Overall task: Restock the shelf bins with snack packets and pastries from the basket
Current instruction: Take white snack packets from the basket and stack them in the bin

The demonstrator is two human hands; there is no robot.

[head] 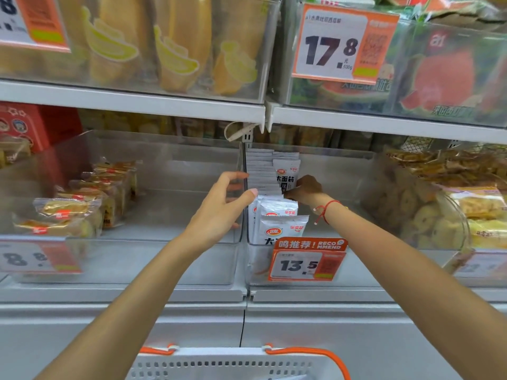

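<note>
A clear middle bin (pixel 315 272) on the shelf holds white snack packets (pixel 282 229) in a row at its left side. My right hand (pixel 306 192) reaches into this bin and pinches one upright white packet (pixel 285 178) at its lower edge. My left hand (pixel 222 207) is at the bin's left wall, fingers spread, thumb tip touching the front packets. A white basket (pixel 233 364) with orange handles sits at the bottom of the view; its inside is hidden.
The left clear bin (pixel 170 259) holds wrapped pastries (pixel 82 204) on its left side. A right bin (pixel 411 215) is full of wrapped cakes. An orange price tag 13.5 (pixel 307 261) hangs on the middle bin. The upper shelf (pixel 137 97) carries banana and watermelon packs.
</note>
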